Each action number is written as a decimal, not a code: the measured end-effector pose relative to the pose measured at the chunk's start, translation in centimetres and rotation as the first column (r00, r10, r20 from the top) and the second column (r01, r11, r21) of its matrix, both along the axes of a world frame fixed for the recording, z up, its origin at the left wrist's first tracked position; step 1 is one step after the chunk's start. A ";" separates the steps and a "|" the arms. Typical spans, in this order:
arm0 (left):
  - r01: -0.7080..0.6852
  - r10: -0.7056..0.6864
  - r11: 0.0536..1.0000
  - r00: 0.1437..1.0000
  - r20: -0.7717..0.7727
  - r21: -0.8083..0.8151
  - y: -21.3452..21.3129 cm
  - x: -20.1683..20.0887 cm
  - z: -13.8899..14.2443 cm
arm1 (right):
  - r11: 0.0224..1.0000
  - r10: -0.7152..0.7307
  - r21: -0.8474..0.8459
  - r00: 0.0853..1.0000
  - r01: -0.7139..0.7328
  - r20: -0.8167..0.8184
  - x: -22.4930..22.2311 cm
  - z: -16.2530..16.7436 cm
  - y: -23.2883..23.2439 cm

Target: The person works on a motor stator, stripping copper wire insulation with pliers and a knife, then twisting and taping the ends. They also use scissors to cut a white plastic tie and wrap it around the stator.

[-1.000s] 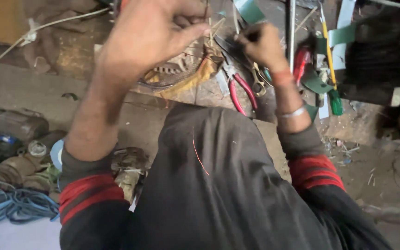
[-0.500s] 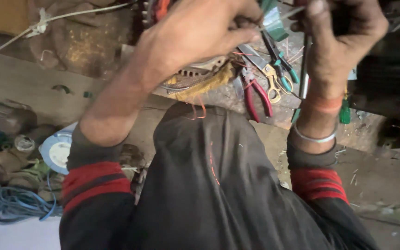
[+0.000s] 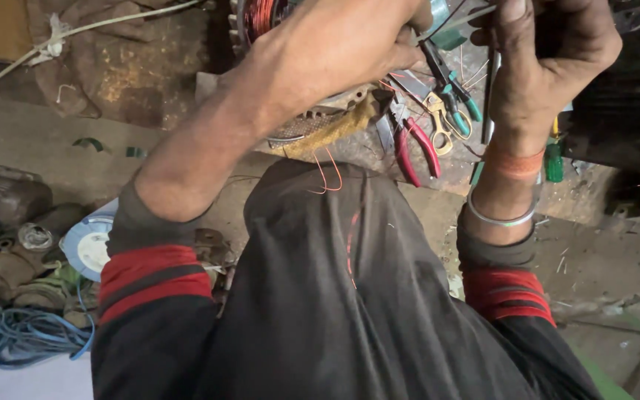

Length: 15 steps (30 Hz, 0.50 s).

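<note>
A repair workshop: pliers, copper windings, motor parts on the floor.

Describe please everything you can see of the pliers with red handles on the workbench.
The red-handled pliers lie flat on the dirty workbench, between the two raised forearms. Two curved handles in glossy red sleeves spread slightly apart and point toward the person; the dull grey metal head points away, partly hidden under the left hand. Yellow-handled scissors and green-handled pliers lie just beside them. No hand touches them.
</note>
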<state>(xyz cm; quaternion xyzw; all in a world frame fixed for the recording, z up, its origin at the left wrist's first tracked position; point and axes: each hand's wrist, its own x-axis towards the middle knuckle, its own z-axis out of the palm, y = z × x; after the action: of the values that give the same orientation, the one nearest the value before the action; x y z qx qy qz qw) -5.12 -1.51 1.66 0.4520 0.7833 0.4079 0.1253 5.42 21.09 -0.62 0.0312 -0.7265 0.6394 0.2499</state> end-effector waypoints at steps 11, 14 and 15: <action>-0.022 0.024 0.999 0.999 -0.041 0.041 0.0 0.4 -0.8 | 0.999 0.021 -0.033 0.999 -0.022 -0.051 -0.2 -0.1 0.0; -0.029 0.031 0.998 0.998 -0.047 0.061 0.1 0.3 -0.8 | 0.996 -0.035 -0.080 0.999 0.034 -0.015 0.2 -0.3 -0.5; -0.031 0.036 0.997 0.998 -0.058 0.077 0.2 0.3 -0.8 | 0.996 -0.051 -0.069 0.999 0.050 -0.016 0.3 -0.3 -0.7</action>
<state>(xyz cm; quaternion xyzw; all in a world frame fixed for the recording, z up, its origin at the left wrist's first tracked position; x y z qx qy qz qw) -4.78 -1.33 0.86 0.4552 0.7780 0.4260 0.0780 5.72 20.41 -0.92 0.0099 -0.7025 0.6571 0.2733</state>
